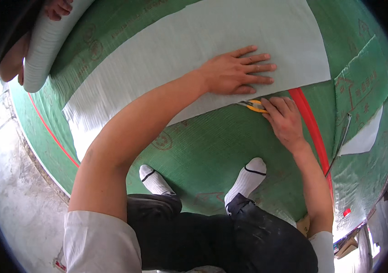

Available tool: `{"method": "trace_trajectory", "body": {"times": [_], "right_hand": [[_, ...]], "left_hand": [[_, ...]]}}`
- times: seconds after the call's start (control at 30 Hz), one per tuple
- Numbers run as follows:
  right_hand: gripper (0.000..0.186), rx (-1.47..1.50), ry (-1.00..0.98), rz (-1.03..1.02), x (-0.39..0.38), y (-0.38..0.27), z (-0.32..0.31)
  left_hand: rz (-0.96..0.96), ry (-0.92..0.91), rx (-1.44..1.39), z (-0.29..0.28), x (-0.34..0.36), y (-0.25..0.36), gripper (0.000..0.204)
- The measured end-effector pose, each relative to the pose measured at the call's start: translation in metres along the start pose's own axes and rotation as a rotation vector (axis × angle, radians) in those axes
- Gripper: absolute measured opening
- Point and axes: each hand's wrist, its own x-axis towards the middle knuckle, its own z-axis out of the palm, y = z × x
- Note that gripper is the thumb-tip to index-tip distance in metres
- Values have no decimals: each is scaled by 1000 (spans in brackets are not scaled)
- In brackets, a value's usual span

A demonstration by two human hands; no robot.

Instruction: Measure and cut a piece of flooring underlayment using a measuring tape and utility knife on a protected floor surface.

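A long white sheet lies across the green printed covering. My left hand rests flat on the sheet near its lower edge, fingers spread and holding nothing. Just below and right of it, my right hand is closed on a yellow-handled cutting tool, whose metal tip lies at the sheet's edge; the tool is partly hidden by my fingers. A red strip runs beside and under my right hand. A thin metal bar lies farther right.
Another person's hand is at a white roll upper left. My socked feet stand on the green covering. At right are a green offcut, a white scrap and a small red object. The covering's curved edge borders concrete.
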Motion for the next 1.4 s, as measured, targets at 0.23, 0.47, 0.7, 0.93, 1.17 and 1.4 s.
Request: {"method": "trace_trajectory", "body": {"times": [0.23,0.47,0.7,0.93,1.17,1.4], "right_hand": [[51,1,9,-30,12,0,6],[51,-5,0,-23,3,-14,15],[50,-13,-14,8,-11,-5,2],[50,57,0,-27,-11,-10,7],[52,123,18,0,1,-16,14],[47,129,49,52,-6,-11,8]], "left_hand": [[1,28,-19,8,-1,0,57],[23,58,-7,13,-2,-2,56],[42,71,45,13,5,-3,57],[42,69,109,13,3,-4,56],[21,70,39,12,2,-2,55],[19,62,72,11,3,0,56]]}}
